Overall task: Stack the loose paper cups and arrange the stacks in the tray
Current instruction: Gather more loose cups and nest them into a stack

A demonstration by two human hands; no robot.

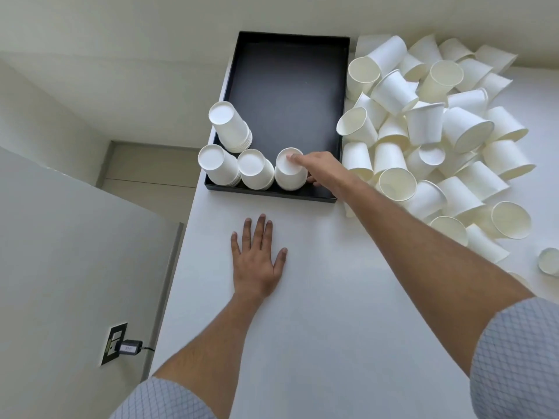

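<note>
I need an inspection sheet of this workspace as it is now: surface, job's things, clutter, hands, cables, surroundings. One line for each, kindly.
Surface: white table, bare in front of the person.
Job's things: black tray at the far edge holds four upside-down cup stacks in its near-left corner; the rest of its floor is bare. Loose cups lie heaped on the table to the right of the tray.
Clutter: nothing seen.
Hands: left hand lies flat and open on the table, holding nothing. Right hand reaches into the tray, fingers on top of the rightmost stack.
Cables: an adapter with its cord sits in a wall socket, lower left.
Surroundings: pale walls, floor left of the table.
</note>
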